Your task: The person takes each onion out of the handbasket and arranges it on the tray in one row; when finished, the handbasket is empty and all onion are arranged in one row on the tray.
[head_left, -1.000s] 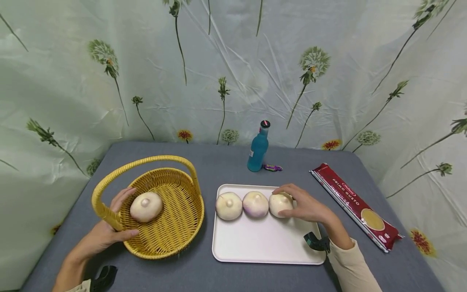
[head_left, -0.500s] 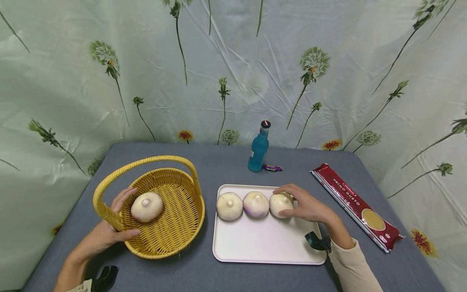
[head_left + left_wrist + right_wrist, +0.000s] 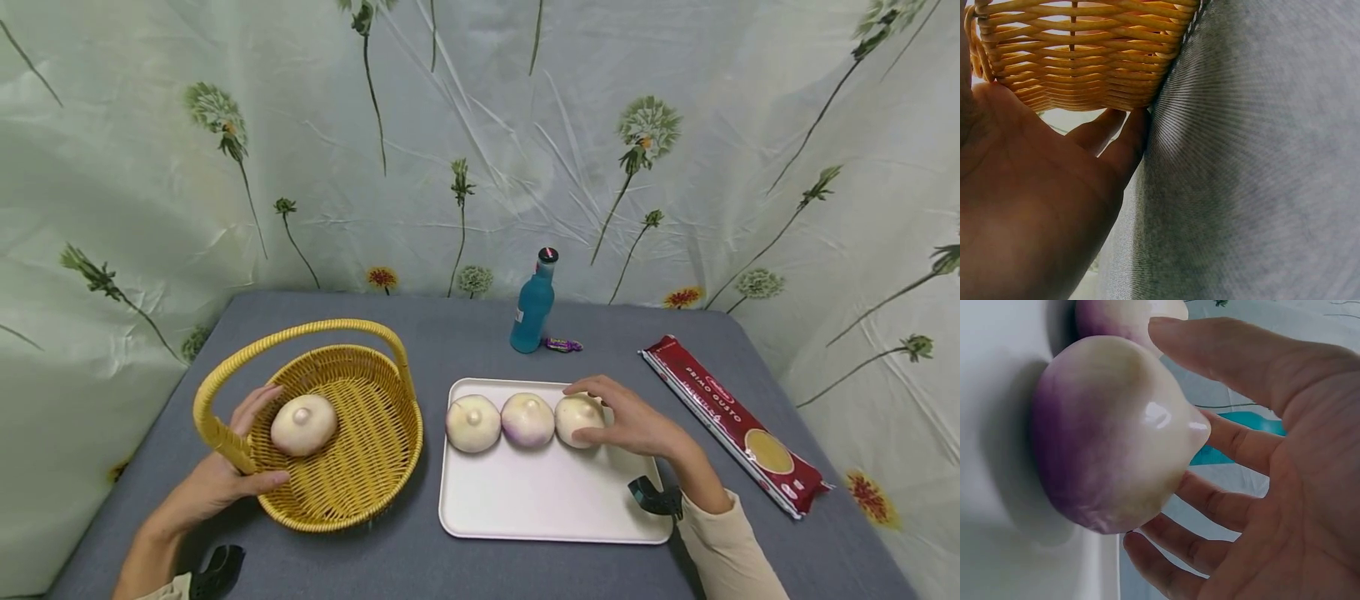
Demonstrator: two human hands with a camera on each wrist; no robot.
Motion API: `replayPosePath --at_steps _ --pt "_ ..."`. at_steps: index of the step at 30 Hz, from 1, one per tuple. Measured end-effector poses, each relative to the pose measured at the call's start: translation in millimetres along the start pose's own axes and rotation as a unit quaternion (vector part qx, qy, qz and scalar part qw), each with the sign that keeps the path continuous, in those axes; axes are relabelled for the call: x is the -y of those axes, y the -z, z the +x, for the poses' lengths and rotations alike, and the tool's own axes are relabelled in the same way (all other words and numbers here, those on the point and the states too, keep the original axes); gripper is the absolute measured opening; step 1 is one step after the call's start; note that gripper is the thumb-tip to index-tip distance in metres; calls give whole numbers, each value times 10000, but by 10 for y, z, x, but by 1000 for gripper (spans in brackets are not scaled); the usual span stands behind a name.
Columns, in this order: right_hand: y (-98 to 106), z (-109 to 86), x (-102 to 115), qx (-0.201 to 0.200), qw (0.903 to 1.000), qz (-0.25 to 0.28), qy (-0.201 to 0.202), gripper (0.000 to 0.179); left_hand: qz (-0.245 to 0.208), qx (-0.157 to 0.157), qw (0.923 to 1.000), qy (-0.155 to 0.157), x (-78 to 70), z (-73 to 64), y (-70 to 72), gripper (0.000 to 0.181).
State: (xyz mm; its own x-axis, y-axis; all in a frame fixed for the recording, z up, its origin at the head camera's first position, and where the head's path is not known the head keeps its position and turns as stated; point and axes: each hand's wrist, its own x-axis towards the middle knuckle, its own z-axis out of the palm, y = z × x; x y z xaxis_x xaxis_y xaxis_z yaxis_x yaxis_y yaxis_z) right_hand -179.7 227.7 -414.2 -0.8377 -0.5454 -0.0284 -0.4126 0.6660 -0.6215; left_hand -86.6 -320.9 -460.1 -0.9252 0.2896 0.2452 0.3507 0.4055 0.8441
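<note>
My left hand (image 3: 217, 479) grips the yellow wicker basket (image 3: 367, 492) at its left side, by the handle's foot, with the thumb over the near rim. In the left wrist view, its fingers (image 3: 1125, 147) reach along the outside of the weave (image 3: 1085, 62). One white turnip (image 3: 303, 425) lies inside the basket. Three purple-and-white turnips sit in a row on the white tray (image 3: 551, 508). Around the rightmost turnip (image 3: 1104, 434), my right hand (image 3: 633, 421) is spread, its fingers behind and the thumb (image 3: 1222, 347) standing apart from the skin. That turnip rests on the tray.
The middle turnip (image 3: 528, 420) and the left turnip (image 3: 473, 423) stand close together. Behind the tray are a blue bottle (image 3: 534, 304) and a purple-wrapped candy (image 3: 563, 344). A red spaghetti packet (image 3: 735, 425) lies to the right. A flowered cloth (image 3: 525, 125) hangs at the back.
</note>
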Motion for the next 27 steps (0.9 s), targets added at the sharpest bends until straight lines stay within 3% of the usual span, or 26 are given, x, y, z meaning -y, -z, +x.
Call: replayPosePath --at_steps 12,19,27 --pt "9 20 190 -194 9997 -86 132 54 -209 70 9996 195 0 -25 7 111" --pt "-1 114 346 -273 9984 -174 465 52 -1019 340 9931 481 44 -94 68 113" --pt "19 214 594 -87 9955 -281 896 49 -1105 398 9915 559 31 -91 79 108"
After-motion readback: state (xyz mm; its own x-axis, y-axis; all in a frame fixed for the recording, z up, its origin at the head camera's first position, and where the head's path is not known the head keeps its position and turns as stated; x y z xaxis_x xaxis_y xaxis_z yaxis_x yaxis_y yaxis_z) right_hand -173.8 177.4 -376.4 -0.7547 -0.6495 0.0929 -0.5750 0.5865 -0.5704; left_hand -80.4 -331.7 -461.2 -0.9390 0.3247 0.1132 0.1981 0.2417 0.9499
